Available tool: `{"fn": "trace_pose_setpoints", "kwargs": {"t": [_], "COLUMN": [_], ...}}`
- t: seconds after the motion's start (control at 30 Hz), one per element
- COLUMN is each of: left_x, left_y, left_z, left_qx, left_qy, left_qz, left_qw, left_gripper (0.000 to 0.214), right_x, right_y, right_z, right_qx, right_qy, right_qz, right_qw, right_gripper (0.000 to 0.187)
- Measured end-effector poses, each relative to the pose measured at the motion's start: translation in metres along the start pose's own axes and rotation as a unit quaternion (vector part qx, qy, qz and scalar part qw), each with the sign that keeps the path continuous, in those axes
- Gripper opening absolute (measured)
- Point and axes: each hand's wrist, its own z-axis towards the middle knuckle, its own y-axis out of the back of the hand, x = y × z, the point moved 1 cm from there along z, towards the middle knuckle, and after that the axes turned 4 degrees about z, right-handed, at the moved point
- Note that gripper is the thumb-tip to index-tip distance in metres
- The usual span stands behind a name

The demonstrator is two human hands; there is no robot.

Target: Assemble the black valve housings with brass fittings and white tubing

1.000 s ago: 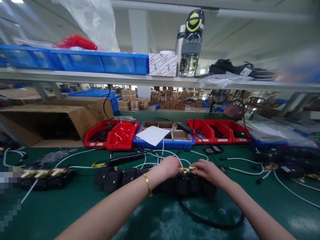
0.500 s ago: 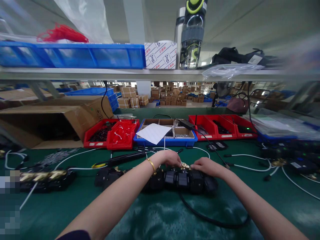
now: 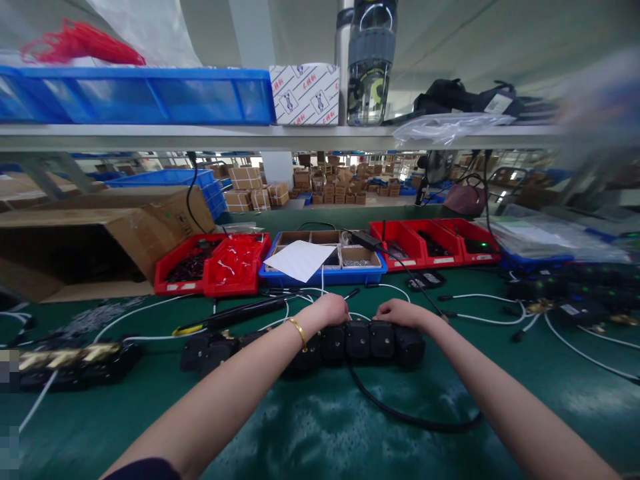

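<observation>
A row of black block-shaped units point(image 3: 382, 341) lies across the green table in front of me. At its far edge my left hand point(image 3: 331, 311) is closed, its fingertips hidden behind the blocks. My right hand point(image 3: 403, 313) curls over the same edge further right, fingers bent and tips partly hidden. What either hand pinches there cannot be made out. From under the row a thick black cable point(image 3: 415, 423) loops toward the right. Behind the hands run thin white cables point(image 3: 395, 288). A black rod-shaped tool with a yellow end point(image 3: 245, 311) lies behind the row's left part.
Red bins point(image 3: 235, 267) with small parts, a blue divided tray point(image 3: 327, 277) under a white paper point(image 3: 300, 260), and more red bins point(image 3: 425, 250) line the back. An open carton point(image 3: 100, 247) stands left. Black units with brass fittings point(image 3: 95, 357) lie left. A shelf point(image 3: 210, 138) crosses above.
The black row has tipped so its upper faces show less and the brass piece between my hands is hidden. My hands have moved slightly apart. The whole view has shifted a little.
</observation>
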Motion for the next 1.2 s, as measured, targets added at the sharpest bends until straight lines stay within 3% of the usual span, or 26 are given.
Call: {"fn": "trace_pose_setpoints", "kwargs": {"t": [0.27,0.5,0.67,0.8,0.93,1.03,1.1,1.17,1.2], "left_x": [0.005,0.003,0.006,0.000,0.003,0.023,0.042,0.062,0.072], "left_y": [-0.004,-0.007,-0.015,-0.018,-0.007,0.012,0.024,0.031,0.033], "left_z": [-0.013,-0.042,-0.058,-0.063,-0.073,-0.078,-0.074,-0.065,-0.059], "left_qx": [-0.076,-0.091,-0.115,-0.141,-0.186,-0.265,-0.303,-0.306,-0.296], "left_qy": [0.010,-0.091,-0.120,-0.103,-0.060,0.013,0.053,0.078,0.088], "left_qz": [-0.009,-0.061,-0.089,-0.081,-0.061,-0.026,0.004,0.029,0.036], "left_qw": [0.997,0.990,0.982,0.981,0.979,0.964,0.951,0.949,0.950], "left_gripper": [0.032,0.047,0.046,0.042,0.035,0.034,0.048,0.059,0.054], "right_x": [-0.017,-0.026,-0.032,-0.029,-0.011,0.020,0.047,0.075,0.088], "right_y": [-0.010,-0.003,-0.004,-0.001,0.019,0.040,0.052,0.060,0.063], "right_z": [-0.009,0.016,0.019,0.005,-0.010,-0.007,0.006,0.028,0.040], "right_qx": [-0.065,-0.124,-0.143,-0.162,-0.241,-0.291,-0.290,-0.268,-0.253], "right_qy": [-0.091,-0.183,-0.198,-0.175,-0.105,-0.021,0.039,0.087,0.104], "right_qz": [0.066,0.069,0.064,0.039,-0.028,-0.079,-0.111,-0.146,-0.166], "right_qw": [0.992,0.973,0.968,0.970,0.965,0.953,0.950,0.948,0.947], "right_gripper": [0.034,0.029,0.029,0.030,0.030,0.028,0.025,0.022,0.021]}}
